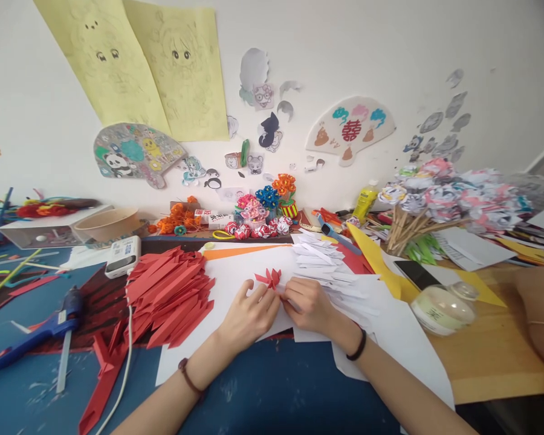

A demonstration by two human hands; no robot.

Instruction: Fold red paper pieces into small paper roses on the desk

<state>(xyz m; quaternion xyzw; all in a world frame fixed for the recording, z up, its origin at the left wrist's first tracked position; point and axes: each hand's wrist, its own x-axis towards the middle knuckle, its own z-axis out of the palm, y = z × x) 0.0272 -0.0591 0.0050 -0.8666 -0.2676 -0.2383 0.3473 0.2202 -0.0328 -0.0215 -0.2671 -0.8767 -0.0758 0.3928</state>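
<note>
A small red paper flower (pixel 271 278) with pointed folded petals stands up above my fingertips, over the white paper sheets (pixel 236 266). My left hand (pixel 256 310) is closed in a pinch at its base. From the other side my right hand (pixel 309 304) also pinches there, its fingertips meeting those of the left; the exact grip is hidden behind the fingers. To the left lies a heap of folded red paper strips (pixel 170 290). A pile of folded white paper strips (pixel 324 266) lies just beyond my right hand.
A blue glue gun (pixel 57 326) and a white cable (pixel 129 350) lie at the left. On the right are a plastic bottle (pixel 444 308), a phone (pixel 417 275) and bundled paper flowers (pixel 444 193). Another person's arm (pixel 539 314) rests at the right edge.
</note>
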